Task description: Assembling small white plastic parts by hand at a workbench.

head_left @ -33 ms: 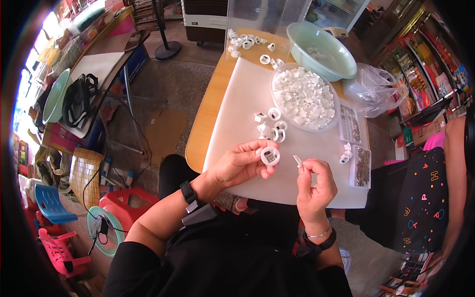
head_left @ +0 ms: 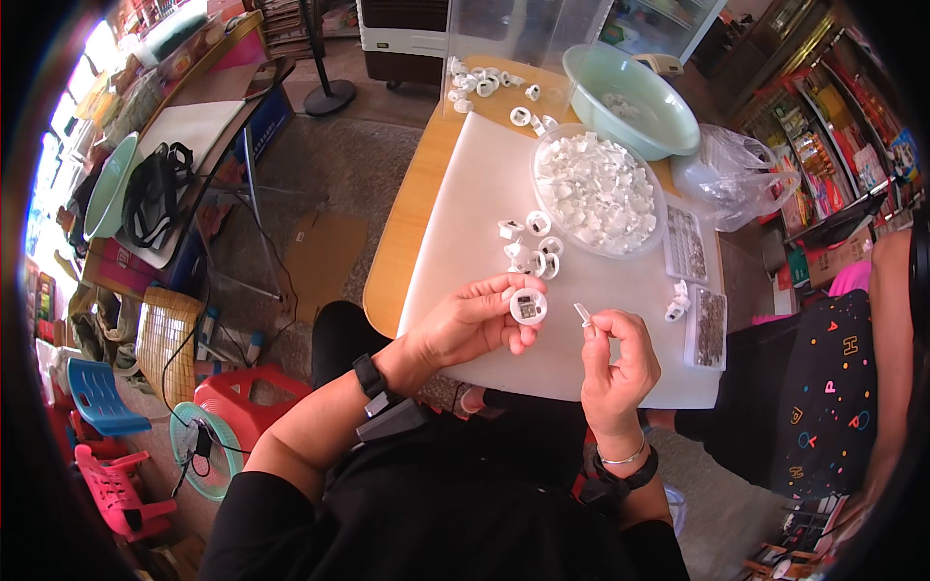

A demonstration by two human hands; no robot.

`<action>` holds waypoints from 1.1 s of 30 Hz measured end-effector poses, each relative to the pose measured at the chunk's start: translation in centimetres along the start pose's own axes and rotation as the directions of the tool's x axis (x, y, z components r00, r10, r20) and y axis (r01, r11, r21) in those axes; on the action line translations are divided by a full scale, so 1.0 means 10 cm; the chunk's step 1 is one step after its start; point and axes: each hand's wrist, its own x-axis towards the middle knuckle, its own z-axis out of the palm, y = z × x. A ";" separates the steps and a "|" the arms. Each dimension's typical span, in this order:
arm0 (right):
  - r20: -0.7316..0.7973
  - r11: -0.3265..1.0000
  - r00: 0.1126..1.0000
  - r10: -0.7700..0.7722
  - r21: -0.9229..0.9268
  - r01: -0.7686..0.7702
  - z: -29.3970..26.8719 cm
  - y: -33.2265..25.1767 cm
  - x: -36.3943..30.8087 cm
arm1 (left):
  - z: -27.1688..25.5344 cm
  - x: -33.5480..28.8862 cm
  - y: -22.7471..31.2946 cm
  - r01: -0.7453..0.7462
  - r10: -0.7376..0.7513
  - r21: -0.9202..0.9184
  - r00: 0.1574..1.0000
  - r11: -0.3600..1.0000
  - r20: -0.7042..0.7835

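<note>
My left hand [head_left: 481, 318] is closed on a round white plastic housing [head_left: 528, 316], pinched at its rim. Its open face, with small metal parts inside, is turned up toward me. To the right, my right hand [head_left: 620, 363] pinches a small flat white plastic piece [head_left: 582, 313] between thumb and forefinger, apart from the housing. Just beyond my left hand, several similar white housings [head_left: 538, 224] lie in a loose group on the white sheet [head_left: 465, 208]. Farther back, a clear round tub [head_left: 662, 221] is heaped with small white plastic pieces [head_left: 596, 184].
Two clear trays of small parts [head_left: 686, 247] lie along the table's right side, beside more white pieces [head_left: 677, 302]. A pale green basin [head_left: 668, 136] and a plastic bag [head_left: 736, 174] stand behind. Another person in dark patterned clothing [head_left: 799, 387] is at the right.
The round housing in my left hand has turned slightly, and its inside faces me more squarely. My right hand looks unmoved.
</note>
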 end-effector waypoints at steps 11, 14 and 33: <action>0.092 0.986 0.983 -0.160 0.049 0.156 0.44 0.13 0.19 | -0.04 0.03 -0.02 0.095 -0.092 0.075 0.995 0.993 -0.047; 0.152 0.995 0.983 -0.101 0.027 0.098 0.49 0.12 0.18 | -0.09 0.05 -0.04 0.090 -0.087 0.087 0.995 0.992 -0.045; -0.057 0.997 0.997 -0.048 -0.068 0.044 0.32 0.10 0.13 | -0.08 0.04 -0.07 -0.042 0.047 0.051 0.994 0.998 -0.096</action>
